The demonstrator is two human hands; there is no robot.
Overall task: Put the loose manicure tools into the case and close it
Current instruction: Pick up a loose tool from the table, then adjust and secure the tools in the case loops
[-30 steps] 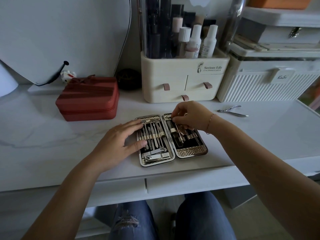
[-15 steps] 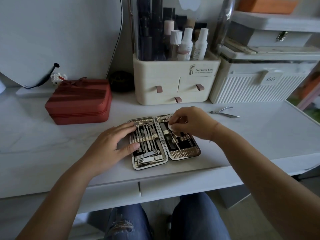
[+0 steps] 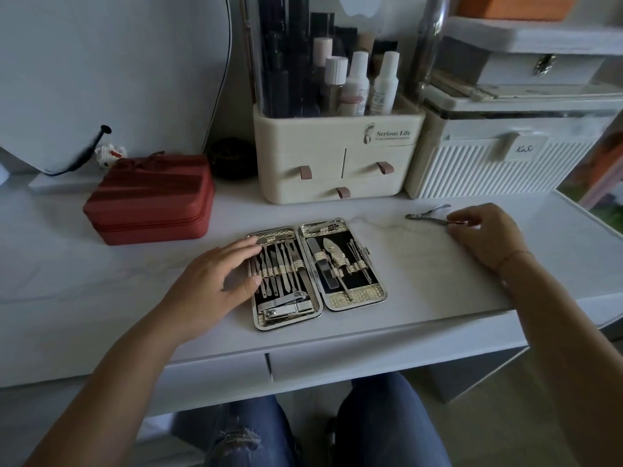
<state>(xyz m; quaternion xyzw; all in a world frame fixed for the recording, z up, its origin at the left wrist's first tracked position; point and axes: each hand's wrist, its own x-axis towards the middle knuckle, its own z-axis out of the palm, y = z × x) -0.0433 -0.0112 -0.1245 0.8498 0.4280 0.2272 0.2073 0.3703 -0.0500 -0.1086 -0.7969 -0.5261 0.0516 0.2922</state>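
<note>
The manicure case (image 3: 357, 299) lies open flat on the white desk, both halves lined with metal tools under woven straps. My left hand (image 3: 215, 281) rests flat on the case's left edge, fingers spread over the left half. A loose pair of cuticle nippers (image 3: 426, 216) lies on the desk to the right of the case. My right hand (image 3: 485, 234) is at the nippers' handle end, thumb and fingertips pinched on one handle while the jaws still rest on the desk.
A red zipped box (image 3: 151, 200) sits at the back left. A cream cosmetic organiser (image 3: 337, 153) with bottles and a white ribbed storage box (image 3: 499, 163) stand behind the case. The desk's front edge (image 3: 337, 345) runs just below the case.
My right hand left the case's right half and moved right to the nippers, pinching a handle. The right half's tools are now uncovered. My left hand stayed on the case.
</note>
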